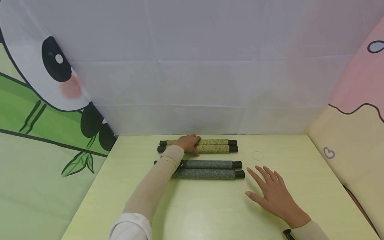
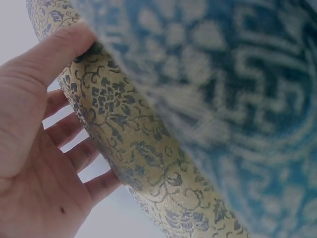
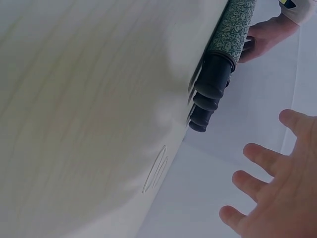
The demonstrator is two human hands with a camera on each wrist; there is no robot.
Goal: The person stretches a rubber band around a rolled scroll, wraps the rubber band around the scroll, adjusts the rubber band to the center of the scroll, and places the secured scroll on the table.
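Note:
Two yellow patterned scrolls with black end knobs lie side by side at the back of the table, the far yellow scroll and the near yellow scroll. My left hand grips across both, thumb on the near side and fingers on the far side. Closer to me lie two blue-green patterned scrolls, the rear one and the front one; my left forearm covers their left ends. To the right of these, my right hand hovers over the table, fingers spread, holding nothing.
Thin loops lie on the table, right of the scrolls. A pale cloth wall rises directly behind the table's back edge. Printed panels stand at both sides, a green one on the left and a cream-and-pink one on the right.

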